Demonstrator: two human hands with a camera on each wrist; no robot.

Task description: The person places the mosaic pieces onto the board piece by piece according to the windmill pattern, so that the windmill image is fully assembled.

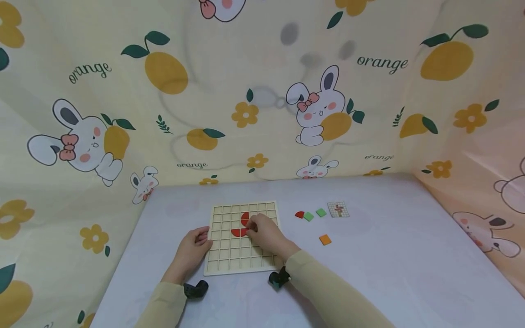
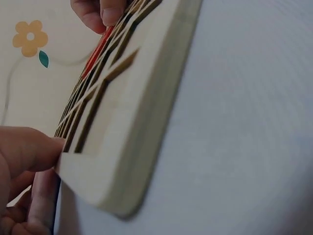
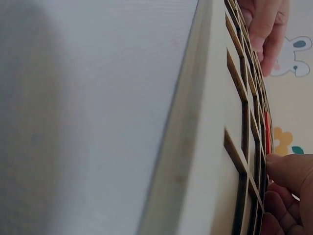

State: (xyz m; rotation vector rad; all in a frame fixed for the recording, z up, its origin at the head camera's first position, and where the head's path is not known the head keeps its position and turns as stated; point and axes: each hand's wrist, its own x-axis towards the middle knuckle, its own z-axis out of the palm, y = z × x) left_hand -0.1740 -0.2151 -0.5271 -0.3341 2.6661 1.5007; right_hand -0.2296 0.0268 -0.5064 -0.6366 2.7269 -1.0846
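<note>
A pale wooden grid board [image 1: 223, 262] lies flat, with several red quarter-circle pieces [image 1: 236, 233] set around its middle cells. My left hand [image 1: 193, 248] grips the board's left edge; in the left wrist view the thumb [image 2: 36, 149] lies at the rim with the fingers below. Over the middle of the board, my right hand [image 1: 266, 234] has thumb and fingers drawn together on a red quarter-circle piece. The right wrist view shows that thumb [image 3: 288, 169] at the end of a red piece [image 3: 267, 132]. The fingers hide part of the piece in the head view.
Right of the board lie another red piece [image 1: 300, 214], two green squares [image 1: 308, 217] and an orange square [image 1: 325, 239]. A small card with a grid picture [image 1: 338, 209] is beyond them. A patterned cloth [image 1: 229, 91] rises behind the white table [image 1: 389, 255].
</note>
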